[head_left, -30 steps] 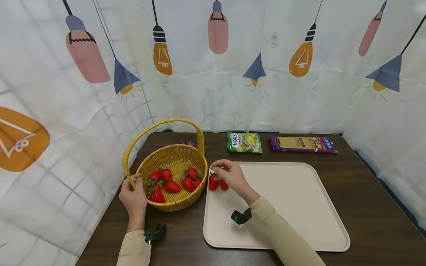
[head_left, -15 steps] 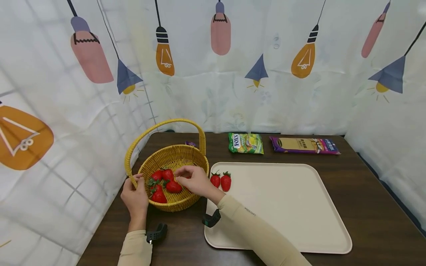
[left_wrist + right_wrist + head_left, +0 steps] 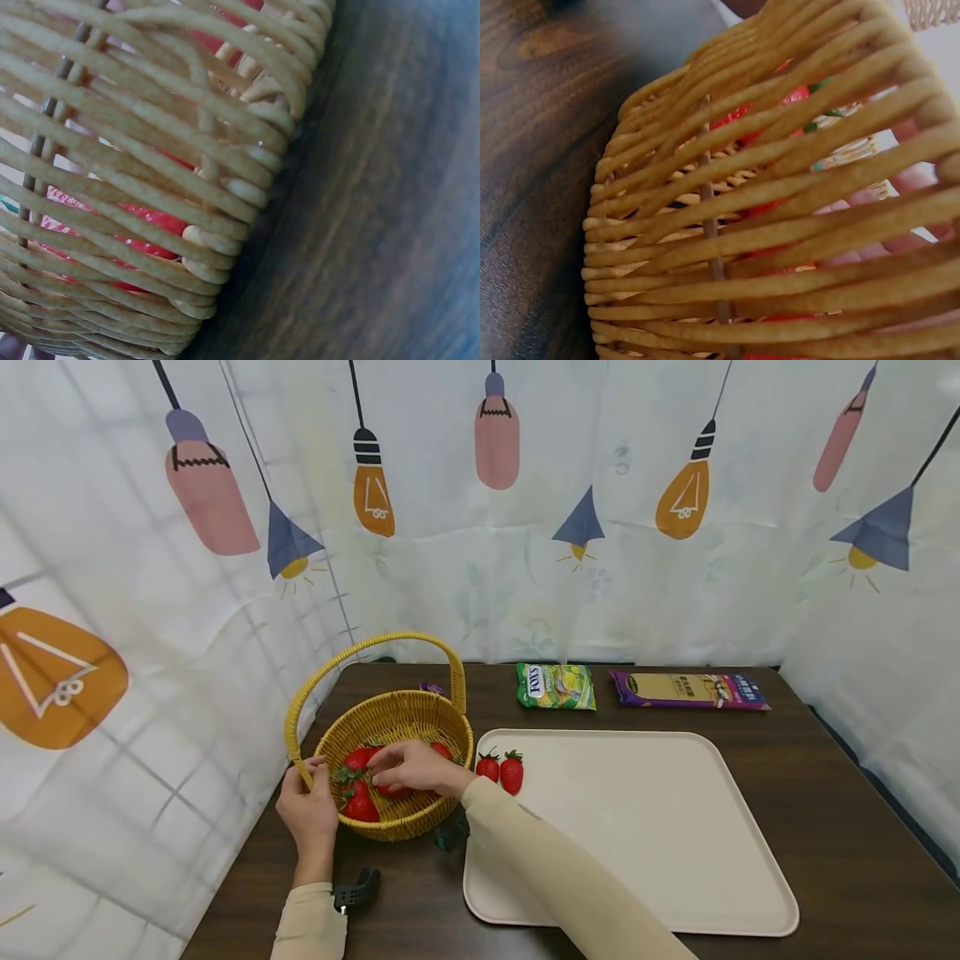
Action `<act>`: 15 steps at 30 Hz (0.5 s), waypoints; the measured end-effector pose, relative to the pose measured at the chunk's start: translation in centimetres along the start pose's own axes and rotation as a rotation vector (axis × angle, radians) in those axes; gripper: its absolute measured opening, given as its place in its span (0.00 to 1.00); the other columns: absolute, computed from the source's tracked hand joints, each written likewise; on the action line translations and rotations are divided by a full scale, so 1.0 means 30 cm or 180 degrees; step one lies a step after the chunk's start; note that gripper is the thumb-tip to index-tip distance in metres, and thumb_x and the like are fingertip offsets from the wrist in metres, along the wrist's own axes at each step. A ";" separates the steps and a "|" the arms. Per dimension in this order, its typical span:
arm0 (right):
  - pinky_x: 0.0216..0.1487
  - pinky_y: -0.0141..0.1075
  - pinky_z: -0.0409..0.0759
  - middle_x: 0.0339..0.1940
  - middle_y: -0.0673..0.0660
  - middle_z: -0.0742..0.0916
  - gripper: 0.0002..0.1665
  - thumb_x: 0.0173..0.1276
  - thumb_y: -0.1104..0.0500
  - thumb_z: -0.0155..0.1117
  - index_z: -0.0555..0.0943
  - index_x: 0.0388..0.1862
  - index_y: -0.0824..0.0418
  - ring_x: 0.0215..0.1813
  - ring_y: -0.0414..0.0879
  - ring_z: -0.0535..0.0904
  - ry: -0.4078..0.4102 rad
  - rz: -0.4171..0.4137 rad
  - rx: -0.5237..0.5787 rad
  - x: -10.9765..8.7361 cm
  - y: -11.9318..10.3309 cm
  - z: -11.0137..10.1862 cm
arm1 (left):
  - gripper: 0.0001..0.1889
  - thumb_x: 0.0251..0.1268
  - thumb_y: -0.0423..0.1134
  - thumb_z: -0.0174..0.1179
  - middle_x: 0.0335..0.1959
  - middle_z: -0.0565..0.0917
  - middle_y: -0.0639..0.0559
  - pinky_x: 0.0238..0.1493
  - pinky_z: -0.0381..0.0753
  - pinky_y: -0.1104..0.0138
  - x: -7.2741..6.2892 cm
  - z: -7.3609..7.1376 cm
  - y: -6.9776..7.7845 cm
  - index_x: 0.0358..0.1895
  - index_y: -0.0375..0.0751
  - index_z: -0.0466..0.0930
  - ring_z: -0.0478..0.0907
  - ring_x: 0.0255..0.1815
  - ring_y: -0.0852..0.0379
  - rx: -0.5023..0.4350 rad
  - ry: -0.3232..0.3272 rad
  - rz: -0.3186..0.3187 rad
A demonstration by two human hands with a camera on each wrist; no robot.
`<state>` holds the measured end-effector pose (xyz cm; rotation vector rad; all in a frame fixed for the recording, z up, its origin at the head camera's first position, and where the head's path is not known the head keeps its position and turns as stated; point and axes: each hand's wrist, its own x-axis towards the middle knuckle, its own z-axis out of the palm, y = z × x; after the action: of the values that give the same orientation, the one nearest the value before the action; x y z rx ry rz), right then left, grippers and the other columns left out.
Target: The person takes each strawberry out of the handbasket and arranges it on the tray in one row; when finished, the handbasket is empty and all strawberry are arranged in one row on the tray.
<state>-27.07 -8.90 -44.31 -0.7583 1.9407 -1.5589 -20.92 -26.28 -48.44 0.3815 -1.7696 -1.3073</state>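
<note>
Lamp-printed pale cloth (image 3: 480, 585) hangs behind the dark wooden table (image 3: 840, 860). On it I see a cream tray (image 3: 637, 835) bearing two strawberries (image 3: 512, 772), beside a yellow basket (image 3: 390, 832) with more inside. The left hand (image 3: 309, 810) clamps the basket by its handle's base; the right hand (image 3: 412, 766) reaches in among the fruit, whether gripping any I can't tell.

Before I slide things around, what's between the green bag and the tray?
Only bare table lies between the green bag and the tray, in the head view.
</note>
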 end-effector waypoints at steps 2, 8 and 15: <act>0.47 0.40 0.82 0.49 0.53 0.86 0.21 0.66 0.61 0.67 0.80 0.57 0.65 0.48 0.50 0.84 -0.0071 0.0045 -0.0059 0.011 -0.001 0.004 | 0.10 0.69 0.34 0.55 0.40 0.84 0.41 0.38 0.67 0.73 0.001 -0.001 0.001 0.37 0.28 0.82 0.75 0.39 0.68 -0.0010 0.0008 -0.0005; 0.45 0.38 0.83 0.52 0.57 0.86 0.24 0.65 0.63 0.67 0.79 0.60 0.65 0.45 0.44 0.85 -0.0274 0.0082 -0.0174 0.039 0.012 0.024 | 0.11 0.69 0.34 0.56 0.42 0.84 0.41 0.39 0.68 0.74 -0.006 -0.004 0.001 0.38 0.27 0.81 0.75 0.39 0.71 -0.0024 -0.0031 -0.0045; 0.47 0.40 0.82 0.59 0.56 0.83 0.28 0.67 0.65 0.64 0.74 0.66 0.63 0.48 0.36 0.82 -0.0636 0.0037 -0.0140 0.049 0.014 0.036 | 0.09 0.68 0.30 0.55 0.42 0.83 0.34 0.37 0.67 0.74 0.000 -0.003 -0.004 0.38 0.24 0.81 0.73 0.38 0.73 -0.0053 -0.0019 -0.0011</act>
<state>-27.38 -10.60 -45.01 -0.8842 1.8345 -1.3812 -20.89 -26.39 -48.53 0.3717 -1.7626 -1.3259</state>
